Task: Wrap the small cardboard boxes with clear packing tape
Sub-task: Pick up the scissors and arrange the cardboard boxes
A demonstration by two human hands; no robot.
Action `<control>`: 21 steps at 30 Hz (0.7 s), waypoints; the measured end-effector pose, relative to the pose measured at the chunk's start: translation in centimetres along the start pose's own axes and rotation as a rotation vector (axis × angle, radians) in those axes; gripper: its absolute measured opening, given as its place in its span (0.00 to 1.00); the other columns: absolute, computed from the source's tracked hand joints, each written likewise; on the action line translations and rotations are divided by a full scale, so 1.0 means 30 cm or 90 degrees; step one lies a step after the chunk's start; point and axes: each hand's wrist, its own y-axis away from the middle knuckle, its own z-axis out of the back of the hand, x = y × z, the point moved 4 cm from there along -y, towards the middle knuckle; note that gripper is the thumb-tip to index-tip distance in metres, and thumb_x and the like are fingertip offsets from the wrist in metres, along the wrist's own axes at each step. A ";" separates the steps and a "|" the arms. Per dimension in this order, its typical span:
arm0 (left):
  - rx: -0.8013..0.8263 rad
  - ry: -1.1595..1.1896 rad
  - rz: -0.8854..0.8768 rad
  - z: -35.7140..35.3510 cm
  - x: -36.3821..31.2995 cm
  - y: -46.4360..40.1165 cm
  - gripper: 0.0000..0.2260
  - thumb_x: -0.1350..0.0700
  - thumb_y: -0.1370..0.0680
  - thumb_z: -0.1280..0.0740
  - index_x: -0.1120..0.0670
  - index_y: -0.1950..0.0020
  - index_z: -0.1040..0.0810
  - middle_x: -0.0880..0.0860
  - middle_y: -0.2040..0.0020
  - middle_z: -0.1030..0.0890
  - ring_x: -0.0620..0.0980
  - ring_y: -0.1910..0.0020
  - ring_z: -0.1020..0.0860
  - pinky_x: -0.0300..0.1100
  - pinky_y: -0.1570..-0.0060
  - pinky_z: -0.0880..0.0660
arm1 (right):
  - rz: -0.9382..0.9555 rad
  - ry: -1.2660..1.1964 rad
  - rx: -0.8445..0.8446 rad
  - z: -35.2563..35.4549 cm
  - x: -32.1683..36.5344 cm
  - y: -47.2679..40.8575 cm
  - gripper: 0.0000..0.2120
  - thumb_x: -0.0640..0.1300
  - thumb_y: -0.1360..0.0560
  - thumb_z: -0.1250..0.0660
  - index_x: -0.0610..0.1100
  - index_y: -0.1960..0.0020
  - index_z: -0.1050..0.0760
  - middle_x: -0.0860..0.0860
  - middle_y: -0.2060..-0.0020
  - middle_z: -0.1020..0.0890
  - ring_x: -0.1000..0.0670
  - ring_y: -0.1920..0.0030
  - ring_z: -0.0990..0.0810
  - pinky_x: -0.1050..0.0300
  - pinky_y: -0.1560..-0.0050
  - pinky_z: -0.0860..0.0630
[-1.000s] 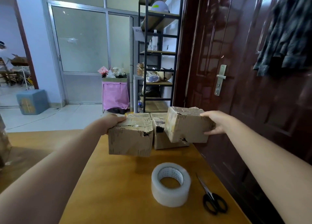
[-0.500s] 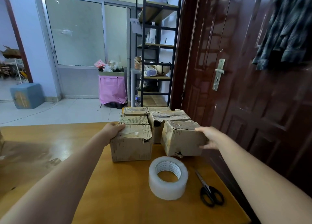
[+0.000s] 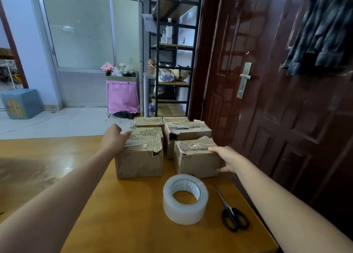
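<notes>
Two small cardboard boxes are standing at the front of a cluster near the far right corner of the desk (image 3: 118,210); the left front box (image 3: 139,162) and the right front box (image 3: 196,162) are sitting side by side with a narrow gap between them, their tops torn and partly covered with old tape; four further boxes (image 3: 186,131) are packed close behind them, touching one another. The left hand (image 3: 113,139) is resting against the upper left side of the left front box, its fingers (image 3: 127,133) lying fairly straight and together along the top rear edge; the right hand (image 3: 228,158) is gripping the right side of the right front box, fingers (image 3: 213,149) over the top edge and thumb curled low on the near face. The roll of clear tape (image 3: 185,199) is lying flat on the desk just in front of the right front box; black-handled scissors (image 3: 231,210) are lying just right of the roll, near the desk edge, blades closed and pointing away. A dark red door (image 3: 267,100) is standing to the right; a black shelf rack (image 3: 172,52) and a pink-lined bin (image 3: 122,94) are standing beyond the desk.
</notes>
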 end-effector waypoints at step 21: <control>0.203 -0.327 -0.496 -0.358 -0.329 0.366 0.18 0.47 0.16 0.44 0.54 0.30 0.30 0.52 0.24 0.35 0.47 0.24 0.43 0.42 0.36 0.31 | 0.123 0.078 -0.108 -0.016 -0.031 -0.033 0.29 0.52 0.21 0.36 0.35 0.27 0.36 0.40 0.31 0.29 0.40 0.33 0.29 0.51 0.38 0.29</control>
